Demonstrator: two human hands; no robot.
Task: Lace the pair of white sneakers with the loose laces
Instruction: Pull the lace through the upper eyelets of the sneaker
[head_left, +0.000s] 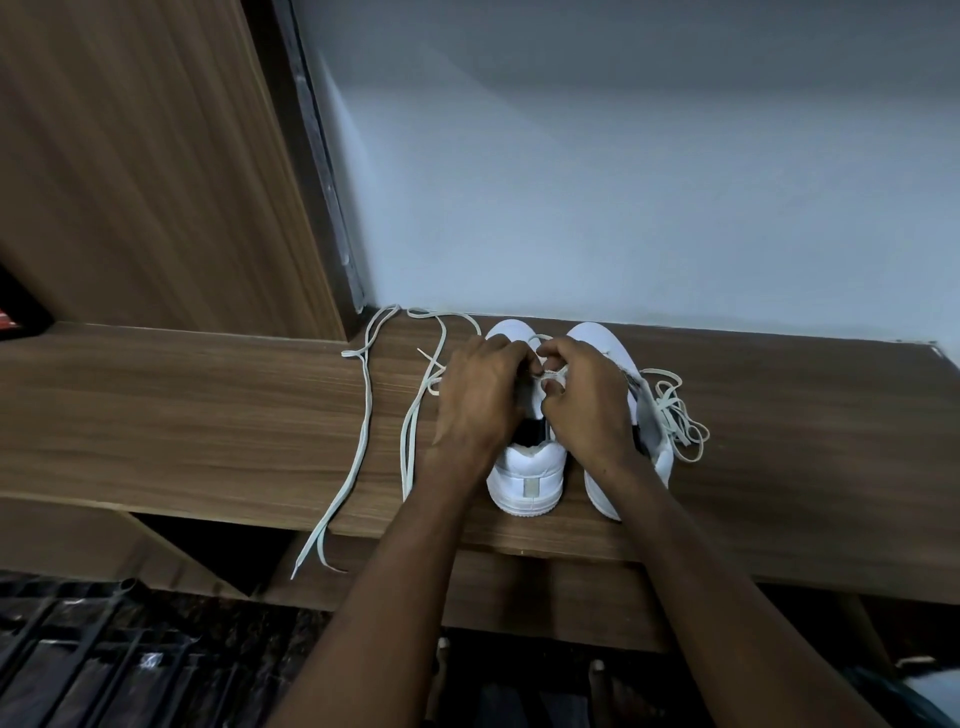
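Your two forearms reach up from the bottom edge to a wooden shelf (208, 415). On it the left sneaker (527, 478) and right sneaker (602, 343) stand side by side, heels toward you, toes near the wall (623, 182). Your left hand (480, 395) and right hand (587, 395) meet over the left sneaker, fingers curled, pinching its lace (553, 371). A loose lace (363, 415) trails left; another (680, 421) lies bunched on the right.

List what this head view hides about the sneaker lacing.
- Eyelets of the left sneaker: covered by the left hand and right hand.
- Which lace each grip pinches: hidden by curled fingers.
- Right sneaker heel: partly behind the right forearm.
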